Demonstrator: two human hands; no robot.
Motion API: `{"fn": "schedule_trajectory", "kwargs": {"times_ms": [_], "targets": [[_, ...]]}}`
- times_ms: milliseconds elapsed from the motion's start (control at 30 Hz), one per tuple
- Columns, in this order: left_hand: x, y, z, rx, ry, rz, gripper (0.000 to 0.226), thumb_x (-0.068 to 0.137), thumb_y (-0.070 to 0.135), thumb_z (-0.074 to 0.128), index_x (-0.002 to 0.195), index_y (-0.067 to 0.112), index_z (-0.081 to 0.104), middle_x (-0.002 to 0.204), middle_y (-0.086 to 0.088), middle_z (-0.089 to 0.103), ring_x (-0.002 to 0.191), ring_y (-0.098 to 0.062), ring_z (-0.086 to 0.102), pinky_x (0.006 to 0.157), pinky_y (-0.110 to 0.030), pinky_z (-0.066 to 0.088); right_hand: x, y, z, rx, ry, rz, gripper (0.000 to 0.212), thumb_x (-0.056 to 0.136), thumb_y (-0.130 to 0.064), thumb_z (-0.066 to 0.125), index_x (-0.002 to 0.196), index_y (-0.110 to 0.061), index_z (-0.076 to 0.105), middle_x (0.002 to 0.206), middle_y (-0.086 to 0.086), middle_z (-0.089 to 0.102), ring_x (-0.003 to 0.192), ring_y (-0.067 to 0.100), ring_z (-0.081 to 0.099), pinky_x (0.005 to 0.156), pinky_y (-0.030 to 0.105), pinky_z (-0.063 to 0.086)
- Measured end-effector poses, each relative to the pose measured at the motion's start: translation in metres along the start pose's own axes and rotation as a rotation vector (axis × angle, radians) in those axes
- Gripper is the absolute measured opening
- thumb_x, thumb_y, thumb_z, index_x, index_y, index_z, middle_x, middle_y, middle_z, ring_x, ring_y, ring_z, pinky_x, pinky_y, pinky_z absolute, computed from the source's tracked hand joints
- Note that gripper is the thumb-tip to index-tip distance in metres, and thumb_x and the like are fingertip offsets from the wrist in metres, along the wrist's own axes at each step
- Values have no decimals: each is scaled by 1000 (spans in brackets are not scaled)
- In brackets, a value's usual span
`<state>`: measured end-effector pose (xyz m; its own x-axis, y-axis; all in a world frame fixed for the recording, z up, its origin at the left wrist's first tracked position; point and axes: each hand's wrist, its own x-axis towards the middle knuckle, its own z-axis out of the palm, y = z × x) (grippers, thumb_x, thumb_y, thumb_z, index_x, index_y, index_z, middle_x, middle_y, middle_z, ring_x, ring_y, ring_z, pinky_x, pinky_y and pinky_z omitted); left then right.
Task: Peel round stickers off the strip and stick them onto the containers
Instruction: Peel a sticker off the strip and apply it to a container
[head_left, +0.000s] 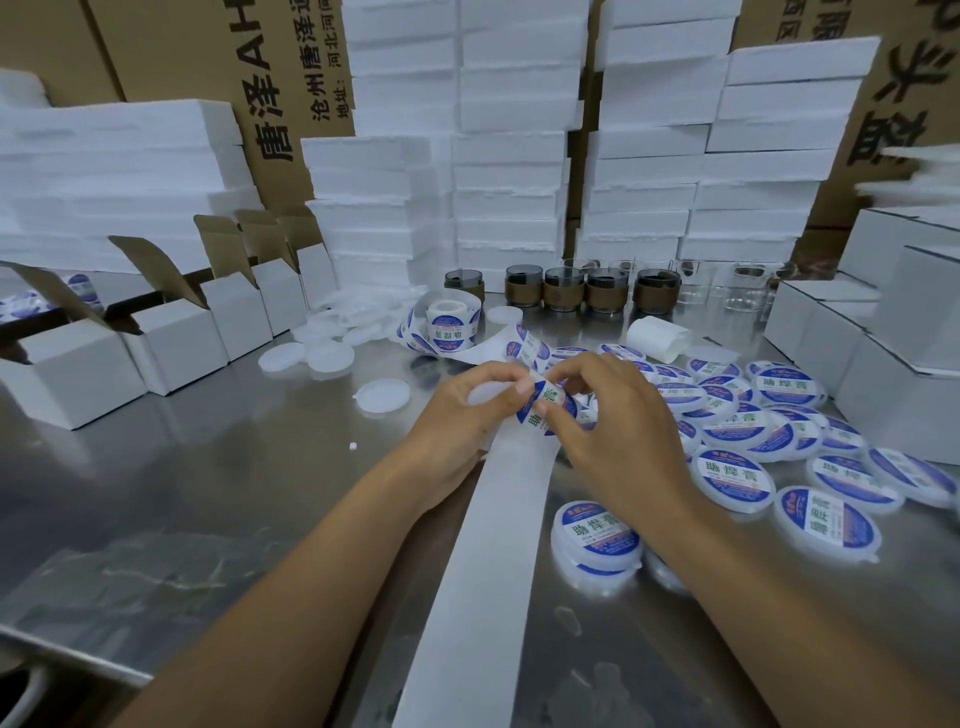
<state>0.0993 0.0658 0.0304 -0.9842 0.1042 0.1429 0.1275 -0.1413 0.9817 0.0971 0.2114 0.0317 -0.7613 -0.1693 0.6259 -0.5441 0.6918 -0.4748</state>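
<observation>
Both hands meet over the middle of the steel table (208, 467). My left hand (462, 415) holds a translucent white round container, mostly hidden under its fingers. My right hand (613, 431) pinches a round blue-and-white sticker (545, 410) at the top of the white backing strip (488, 571), which runs down toward me. The sticker is curled, partly off the strip, and touches the container's edge. The sticker roll (449, 325) stands behind the hands. Several labelled containers (595, 535) lie to the right.
Bare white lids (382, 396) lie left of the hands, with more piled near open white cartons (171, 343). Brown-banded glass cups (561, 291) line the back. White foam stacks (509, 156) and white boxes (883, 364) wall in the back and right.
</observation>
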Motion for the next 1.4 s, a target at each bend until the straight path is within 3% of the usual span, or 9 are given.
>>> {"fn": "schedule_trajectory", "kwargs": {"times_ms": [233, 367, 467, 700, 1100, 1267, 1400], "targets": [[0, -1, -1, 28, -2, -7, 6, 81, 21, 65, 82, 16, 68, 101, -21, 61, 92, -31, 56, 95, -51, 43, -1, -1, -2, 17, -11, 20, 16, 82, -26, 68, 92, -21, 56, 86, -8, 55, 86, 14, 51, 80, 36, 44], [1, -1, -1, 24, 15, -24, 5, 86, 16, 62, 84, 13, 64, 97, -18, 65, 85, -26, 60, 79, -36, 51, -1, -1, -2, 16, -11, 12, 21, 82, -24, 68, 86, -27, 47, 85, -10, 53, 83, 12, 50, 78, 33, 43], [2, -1, -1, -2, 29, -51, 6, 87, 14, 61, 81, 14, 63, 92, -17, 63, 79, -23, 58, 68, -30, 49, -2, -1, -1, 41, -8, -8, 19, 84, -20, 66, 85, -26, 48, 84, -7, 55, 80, 13, 51, 74, 34, 45], [6, -3, -3, -38, 95, -54, 8, 89, 10, 59, 82, 10, 63, 83, -13, 66, 73, -21, 64, 67, -30, 53, -3, 0, -1, 44, -11, -31, 7, 85, -15, 60, 89, -20, 62, 89, -5, 59, 84, 13, 55, 82, 41, 45], [6, -1, -2, -78, 142, -92, 7, 88, 6, 58, 84, 7, 63, 87, -17, 68, 76, -26, 66, 73, -35, 55, -1, -2, -1, 27, -44, -44, 6, 82, -14, 60, 83, -20, 60, 85, -9, 53, 83, 11, 51, 84, 40, 44], [8, -5, -3, 115, 300, -66, 8, 88, 17, 63, 81, 19, 67, 95, -10, 71, 84, -22, 68, 80, -34, 55, -2, -3, -1, 99, -31, -11, 13, 79, -11, 61, 78, -23, 57, 82, -11, 54, 82, 9, 50, 83, 37, 44], [12, -11, -7, 359, 436, 39, 14, 87, 21, 63, 73, 25, 64, 83, 4, 65, 72, -9, 57, 63, -20, 44, 1, -5, -2, 306, 1, 143, 15, 76, -7, 59, 69, -21, 60, 70, -12, 60, 72, 2, 55, 72, 21, 45]]}}
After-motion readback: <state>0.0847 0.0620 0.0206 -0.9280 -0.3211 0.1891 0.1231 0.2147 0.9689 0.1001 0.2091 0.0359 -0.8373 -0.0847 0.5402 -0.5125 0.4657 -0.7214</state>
